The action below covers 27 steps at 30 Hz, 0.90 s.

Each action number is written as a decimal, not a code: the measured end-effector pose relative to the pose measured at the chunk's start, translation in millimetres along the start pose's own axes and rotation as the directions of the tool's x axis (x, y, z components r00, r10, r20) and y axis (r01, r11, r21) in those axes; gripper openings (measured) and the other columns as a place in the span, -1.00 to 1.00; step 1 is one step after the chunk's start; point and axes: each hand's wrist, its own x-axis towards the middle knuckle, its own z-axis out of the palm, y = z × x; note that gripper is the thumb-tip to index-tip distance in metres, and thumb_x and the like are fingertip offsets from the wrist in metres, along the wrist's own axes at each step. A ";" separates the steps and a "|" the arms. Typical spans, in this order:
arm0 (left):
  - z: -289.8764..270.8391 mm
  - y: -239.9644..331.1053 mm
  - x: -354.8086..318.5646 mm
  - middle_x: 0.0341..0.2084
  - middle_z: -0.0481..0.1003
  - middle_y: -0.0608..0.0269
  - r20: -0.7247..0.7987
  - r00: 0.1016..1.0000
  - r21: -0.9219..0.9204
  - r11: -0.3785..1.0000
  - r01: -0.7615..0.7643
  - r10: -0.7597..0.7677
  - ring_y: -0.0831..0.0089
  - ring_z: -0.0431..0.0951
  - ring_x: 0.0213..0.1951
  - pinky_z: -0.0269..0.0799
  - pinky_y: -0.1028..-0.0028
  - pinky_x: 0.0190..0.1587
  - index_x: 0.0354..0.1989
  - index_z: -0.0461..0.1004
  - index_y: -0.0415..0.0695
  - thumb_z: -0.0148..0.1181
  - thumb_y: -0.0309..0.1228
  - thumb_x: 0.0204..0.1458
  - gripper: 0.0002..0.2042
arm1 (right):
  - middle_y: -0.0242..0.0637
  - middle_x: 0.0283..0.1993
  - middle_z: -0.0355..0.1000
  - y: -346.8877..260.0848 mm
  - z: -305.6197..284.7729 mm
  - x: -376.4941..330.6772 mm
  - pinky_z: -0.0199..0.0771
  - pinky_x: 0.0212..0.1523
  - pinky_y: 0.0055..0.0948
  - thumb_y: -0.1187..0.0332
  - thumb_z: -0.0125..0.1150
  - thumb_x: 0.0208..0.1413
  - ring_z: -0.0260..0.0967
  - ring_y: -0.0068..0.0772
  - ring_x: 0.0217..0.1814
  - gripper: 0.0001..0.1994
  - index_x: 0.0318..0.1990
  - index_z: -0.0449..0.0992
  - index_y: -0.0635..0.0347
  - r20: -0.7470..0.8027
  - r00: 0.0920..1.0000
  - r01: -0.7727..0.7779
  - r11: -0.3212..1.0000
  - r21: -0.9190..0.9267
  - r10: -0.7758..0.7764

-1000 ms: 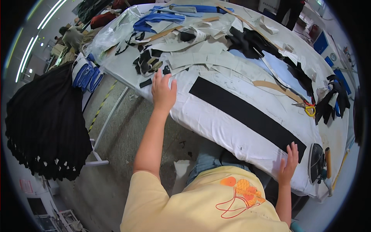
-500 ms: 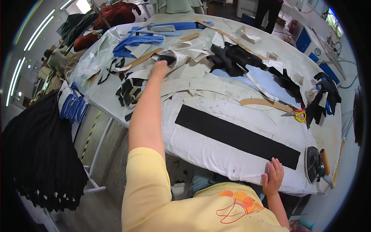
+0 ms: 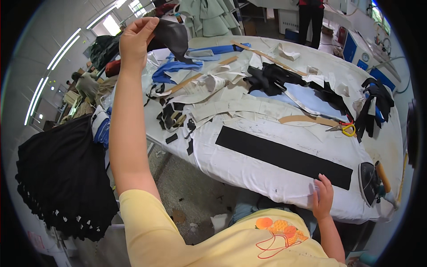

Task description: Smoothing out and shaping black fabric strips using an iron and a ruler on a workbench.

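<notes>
High at the upper left, my left hand (image 3: 138, 36) pinches the corner of a black fabric piece (image 3: 172, 39), which hangs down to the right above the table. A long black fabric strip (image 3: 282, 156) lies flat and slanting on the white cloth (image 3: 249, 178). My right hand (image 3: 323, 196) rests at the strip's near edge, close to its right end, with fingers stretched out and touching the cloth. Just right of that end stands an iron (image 3: 368, 183) with a wooden handle.
Yellow-handled scissors (image 3: 347, 129) lie at the right beside a curved brown pattern strip (image 3: 307, 119). Black scraps (image 3: 269, 80), blue cloth (image 3: 171, 73) and pale paper pieces (image 3: 222, 82) cover the table's far half. A black pleated garment (image 3: 66, 173) hangs left. Someone in dark trousers (image 3: 310, 24) stands behind.
My left hand has risen from the scrap pile, moving up and left, and has lifted the black fabric piece out. My right hand stays by the strip's edge. The view has shifted slightly.
</notes>
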 end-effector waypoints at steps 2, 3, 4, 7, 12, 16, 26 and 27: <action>6.6 30.8 -8.7 -0.29 0.55 0.35 0.072 0.997 -0.039 0.999 -0.036 0.038 0.58 0.57 -0.27 0.49 0.63 -0.20 -0.13 0.50 -0.16 0.35 -0.54 0.04 -0.77 | -0.03 0.26 0.32 -7.4 -7.9 21.4 0.16 0.33 -0.15 0.51 0.08 0.10 0.23 0.03 0.33 -0.65 0.08 0.42 0.25 -0.066 0.998 0.026 0.983 0.182 -0.015; 21.2 44.8 -16.7 -0.28 0.54 0.34 0.097 0.993 -0.073 0.995 -0.062 0.069 0.57 0.57 -0.26 0.50 0.63 -0.20 -0.10 0.46 -0.17 0.33 -0.56 0.05 -0.75 | -0.03 0.25 0.32 -14.1 -15.4 35.6 0.16 0.33 -0.18 0.57 0.12 0.05 0.23 0.02 0.33 -0.61 0.09 0.41 0.25 -0.117 0.992 0.075 0.975 0.211 -0.051; 32.1 54.2 -22.9 -0.26 0.52 0.33 0.120 0.988 -0.111 0.990 -0.083 0.097 0.56 0.57 -0.26 0.51 0.62 -0.20 -0.06 0.43 -0.18 0.31 -0.58 0.06 -0.72 | -0.04 0.25 0.33 -21.9 -23.7 53.5 0.19 0.31 -0.19 0.57 0.15 0.04 0.25 0.02 0.31 -0.61 0.08 0.42 0.24 -0.155 0.985 0.118 0.961 0.249 -0.081; 49.6 85.3 -43.7 -0.21 0.50 0.29 0.209 0.971 -0.165 0.983 -0.083 0.117 0.53 0.56 -0.21 0.55 0.56 -0.15 -0.02 0.39 -0.21 0.26 -0.63 0.07 -0.70 | -0.06 0.27 0.32 -58.1 -56.6 116.4 0.20 0.30 -0.22 0.52 0.24 0.03 0.24 -0.02 0.33 -0.53 0.15 0.39 0.22 -0.265 0.939 0.295 0.911 0.288 -0.220; 82.2 120.9 -91.3 -0.18 0.48 0.26 0.296 0.941 -0.158 0.980 -0.120 0.163 0.51 0.54 -0.15 0.54 0.53 -0.06 0.00 0.37 -0.23 0.23 -0.66 0.08 -0.69 | -0.10 0.38 0.20 -145.2 -104.0 204.9 0.10 0.39 -0.22 0.16 0.48 -0.06 0.11 -0.15 0.45 -0.14 0.37 0.16 0.21 -0.155 0.971 0.229 0.530 0.817 -0.182; 101.0 132.8 -123.4 -0.15 0.46 0.25 0.354 0.925 -0.195 0.978 -0.067 0.134 0.48 0.55 -0.14 0.53 0.52 -0.06 -0.02 0.34 -0.23 0.22 -0.67 0.08 -0.69 | 0.06 0.35 0.20 -205.3 -126.2 245.2 0.20 0.34 -0.22 0.02 0.55 -0.16 0.14 -0.17 0.43 0.00 0.36 0.13 0.38 -0.029 0.958 0.120 0.305 0.945 -0.285; 139.0 86.2 -184.1 -0.01 0.44 0.17 0.400 0.916 -0.368 0.914 0.173 -0.012 0.44 0.50 -0.01 0.46 0.44 0.07 0.21 0.22 -0.28 0.40 -0.43 0.03 -0.39 | -0.45 -0.40 0.53 -235.3 -162.0 275.4 0.33 -0.41 -0.61 0.27 0.45 0.02 0.36 -0.72 -0.42 -0.72 -0.24 0.61 0.30 -0.036 0.939 0.284 0.712 0.642 -0.342; 141.0 73.7 -190.0 -0.01 0.46 0.17 0.552 0.829 -0.332 0.890 0.311 -0.084 0.44 0.51 -0.02 0.45 0.44 0.08 0.18 0.27 -0.28 0.39 -0.47 0.02 -0.43 | -0.45 -0.40 0.53 -225.9 -153.9 288.6 0.33 -0.40 -0.63 0.24 0.43 0.04 0.39 -0.69 -0.42 -0.74 -0.27 0.61 0.27 -0.063 0.926 0.317 0.676 0.665 -0.372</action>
